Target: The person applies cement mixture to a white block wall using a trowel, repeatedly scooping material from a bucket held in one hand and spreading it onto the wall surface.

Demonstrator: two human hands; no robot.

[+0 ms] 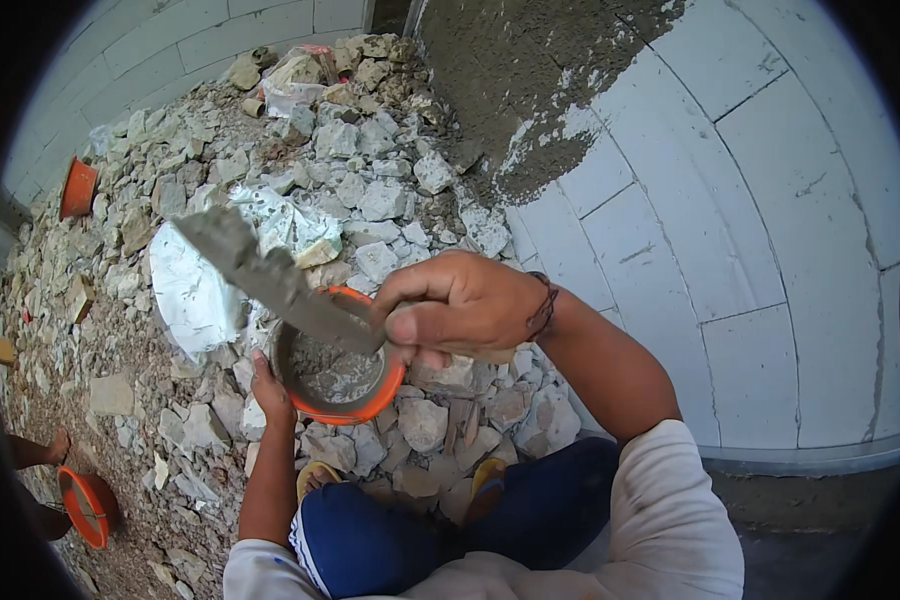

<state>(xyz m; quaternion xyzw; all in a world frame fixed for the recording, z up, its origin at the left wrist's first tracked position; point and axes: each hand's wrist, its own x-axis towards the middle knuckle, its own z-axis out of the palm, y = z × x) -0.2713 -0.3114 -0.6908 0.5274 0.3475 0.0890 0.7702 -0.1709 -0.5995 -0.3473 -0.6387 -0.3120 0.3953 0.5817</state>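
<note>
Holding a trowel [308, 312] by its handle end, the right hand [470, 312] is closed firmly around it, thumb uppermost. The blade carries a coat of wet grey mortar, points to the upper left and crosses above an orange bucket [392, 388]. The bucket is located in front of the person's knees, over the rubble [422, 425], and contains grey mortar [332, 372]. The left hand [273, 393] is at the near left side of the bucket, by the rim; most of its fingers are hidden, so whether they are clamped on the bucket cannot be told.

Markings: a crumpled bag [288, 222] beyond the bucket shows greenish print, too small to read. Beside it, on the left, lies a white sheet [192, 295].

Surroundings: broken stone covers the ground from the person's sandals to the far wall. On the right stands a wall of pale blocks [710, 210], its upper left part covered with a rough grey coating [530, 75]. A second bucket [78, 188] is tilted on the stones at upper left. A third bucket [107, 505] is at lower left, near another person's bare foot [58, 447].
</note>
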